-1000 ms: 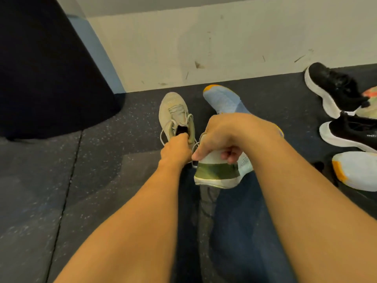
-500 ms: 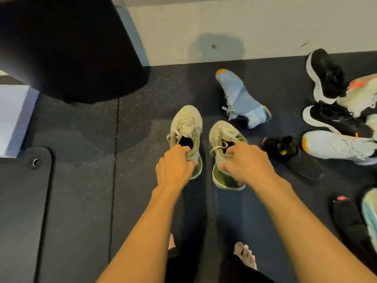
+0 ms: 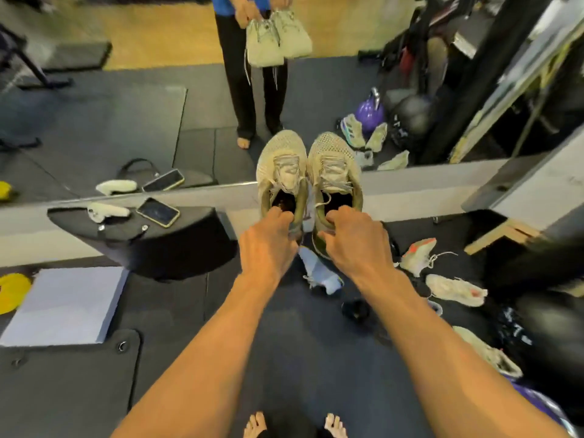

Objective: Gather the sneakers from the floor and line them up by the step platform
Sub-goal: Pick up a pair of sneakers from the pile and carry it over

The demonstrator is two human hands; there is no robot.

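Two beige sneakers are up off the floor (image 3: 316, 358), one per hand: the left sneaker (image 3: 279, 165) hangs from the left hand (image 3: 268, 248), the right sneaker (image 3: 335, 165) from the right hand (image 3: 354, 245). Each hand's fingers curl over a heel collar w/ the tips hooked inside the opening, so both hands are full. From the fingers the shoes run straight away, toes fwd toward the mirror (image 3: 94, 128), long axes parallel, the pair just beside each other; can't tell if the toes touch. What matters next, I reckon: the black platform (image 3: 177, 248), w/ a phone (image 3: 158, 212) on top, sits low and left of both hands, so the left hand is nearer and the pair must swing left and down. Can't say for sure it's the step platform. A light blue sneaker (image 3: 322, 273) below the hands and pale sneakers (image 3: 455, 289) to the right lie scattered.
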